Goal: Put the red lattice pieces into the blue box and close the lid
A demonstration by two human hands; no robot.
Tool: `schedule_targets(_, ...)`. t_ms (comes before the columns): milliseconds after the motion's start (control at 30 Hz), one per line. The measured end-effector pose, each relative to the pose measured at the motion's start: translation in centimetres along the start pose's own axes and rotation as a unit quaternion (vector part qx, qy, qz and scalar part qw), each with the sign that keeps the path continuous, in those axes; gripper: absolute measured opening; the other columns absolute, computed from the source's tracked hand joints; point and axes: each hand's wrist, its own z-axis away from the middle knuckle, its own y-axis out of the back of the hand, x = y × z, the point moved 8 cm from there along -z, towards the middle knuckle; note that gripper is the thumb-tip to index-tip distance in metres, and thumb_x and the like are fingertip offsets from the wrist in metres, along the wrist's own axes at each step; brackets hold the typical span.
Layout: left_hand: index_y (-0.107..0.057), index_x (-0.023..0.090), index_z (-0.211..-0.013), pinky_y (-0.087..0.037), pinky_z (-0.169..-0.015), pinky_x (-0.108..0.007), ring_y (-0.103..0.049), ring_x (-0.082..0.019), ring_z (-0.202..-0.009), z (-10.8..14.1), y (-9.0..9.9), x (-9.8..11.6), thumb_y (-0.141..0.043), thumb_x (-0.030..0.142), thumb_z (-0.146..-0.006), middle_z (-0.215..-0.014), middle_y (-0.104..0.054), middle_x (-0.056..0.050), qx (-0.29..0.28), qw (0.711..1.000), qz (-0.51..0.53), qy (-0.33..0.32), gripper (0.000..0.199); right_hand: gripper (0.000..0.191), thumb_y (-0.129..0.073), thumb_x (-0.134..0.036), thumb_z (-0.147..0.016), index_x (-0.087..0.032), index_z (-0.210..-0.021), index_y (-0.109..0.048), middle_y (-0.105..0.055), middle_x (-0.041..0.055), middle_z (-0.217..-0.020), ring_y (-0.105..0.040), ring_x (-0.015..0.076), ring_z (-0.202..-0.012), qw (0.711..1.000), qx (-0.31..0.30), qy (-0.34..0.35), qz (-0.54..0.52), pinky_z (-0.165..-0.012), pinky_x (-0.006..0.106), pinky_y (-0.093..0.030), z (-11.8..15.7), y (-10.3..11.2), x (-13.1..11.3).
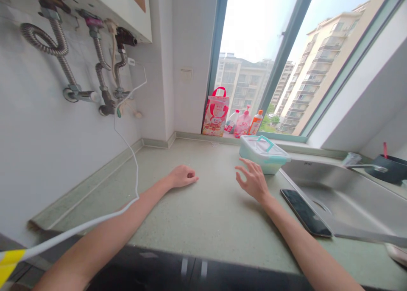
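My left hand (183, 176) rests on the pale green countertop (203, 223), its fingers curled into a loose fist with a small gap at the thumb. Nothing shows in it. To the right, my right hand (252, 181) is over the counter with its fingers spread and bent, holding nothing. Just behind it stands a mint-green plastic storage box (265, 155) with a clear lid and a teal handle. The fingertips overlap the box's near left side in view; I cannot tell whether they touch it. A black smartphone (305, 212) lies right of my right forearm.
A steel sink (356, 197) with a faucet (352, 159) and a dark pot (388, 168) is on the right. A red-and-white bag (216, 117) and several bottles (243, 123) line the windowsill. A white cable (136, 172) crosses above my left forearm.
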Motion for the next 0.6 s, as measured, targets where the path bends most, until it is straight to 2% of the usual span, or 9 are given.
schedule_targets(67, -0.066, 0.017, -0.068, -0.028, -0.06, -0.026, -0.05, -0.012, -0.058, 0.0, 0.0, 0.0, -0.061, 0.047, -0.093, -0.062, -0.062, 0.001, 0.001, 1.0, 0.001, 0.001, 0.039, 0.045, -0.06, -0.028, -0.096, -0.022, -0.141, -0.062, -0.033, 0.0176, -0.169, -0.043, 0.0387, -0.148, 0.998, 0.042, -0.035, 0.044, -0.115, 0.056, -0.039, -0.3, 1.3, 0.9)
schedule_targets(167, -0.065, 0.017, -0.067, -0.027, -0.059, -0.026, -0.05, -0.012, -0.057, 0.0, 0.0, 0.0, -0.061, 0.047, -0.093, -0.062, -0.061, 0.001, 0.003, 1.0, -0.002, 0.001, 0.039, 0.072, -0.063, -0.028, -0.092, -0.022, -0.16, -0.039, 0.001, 0.0174, -0.177, -0.024, 0.0434, -0.158, 0.989, 0.079, -0.088, 0.084, -0.119, 0.064, -0.034, -0.3, 2.4, 2.9)
schedule_targets(300, -0.066, 0.017, -0.068, -0.028, -0.06, -0.026, -0.05, -0.012, -0.058, 0.1, -0.1, 0.2, -0.06, 0.046, -0.094, -0.063, -0.062, 0.001, 0.002, 1.0, -0.005, -0.009, 0.039, 0.089, -0.063, -0.031, -0.088, -0.022, -0.167, -0.022, 0.014, 0.0162, -0.176, -0.015, 0.0447, -0.16, 0.979, 0.108, -0.124, 0.12, -0.121, 0.069, -0.027, 0.3, 3.0, 5.8)
schedule_targets(367, -0.066, 0.017, -0.068, -0.029, -0.06, -0.026, -0.05, -0.012, -0.058, 0.1, -0.2, 0.2, -0.059, 0.046, -0.094, -0.064, -0.063, 0.001, 0.0, 1.0, -0.009, -0.015, 0.039, 0.092, -0.062, -0.032, -0.087, -0.021, -0.167, -0.019, 0.014, 0.017, -0.176, -0.016, 0.0447, -0.16, 0.974, 0.11, -0.143, 0.135, -0.121, 0.07, -0.026, 0.7, 2.9, 7.3)
schedule_targets(433, -0.065, 0.017, -0.068, -0.029, -0.06, -0.026, -0.051, -0.012, -0.058, 0.1, -0.3, 0.3, -0.059, 0.046, -0.094, -0.064, -0.063, 0.001, -0.003, 1.0, -0.011, -0.017, 0.039, 0.092, -0.06, -0.032, -0.086, -0.02, -0.167, -0.019, 0.006, 0.019, -0.176, -0.019, 0.0438, -0.159, 0.973, 0.09, -0.154, 0.147, -0.119, 0.072, -0.026, 0.9, 2.3, 8.6)
schedule_targets(533, -0.064, 0.018, -0.067, -0.029, -0.06, -0.026, -0.051, -0.012, -0.058, 0.1, -0.3, 0.4, -0.06, 0.046, -0.094, -0.064, -0.064, 0.001, -0.004, 1.0, -0.011, -0.01, 0.039, 0.087, -0.057, -0.03, -0.087, -0.018, -0.166, -0.023, -0.023, 0.0216, -0.171, -0.027, 0.0407, -0.156, 0.974, 0.041, -0.158, 0.154, -0.118, 0.073, -0.026, 1.1, 1.0, 9.7)
schedule_targets(600, -0.064, 0.018, -0.067, -0.029, -0.06, -0.026, -0.051, -0.012, -0.058, 0.1, -0.3, 0.5, -0.06, 0.046, -0.093, -0.064, -0.063, 0.001, -0.004, 1.0, -0.011, -0.004, 0.039, 0.079, -0.055, -0.03, -0.089, -0.018, -0.163, -0.029, -0.041, 0.021, -0.162, -0.031, 0.0387, -0.153, 0.974, 0.031, -0.168, 0.149, -0.119, 0.073, -0.024, 1.1, 0.6, 10.2)
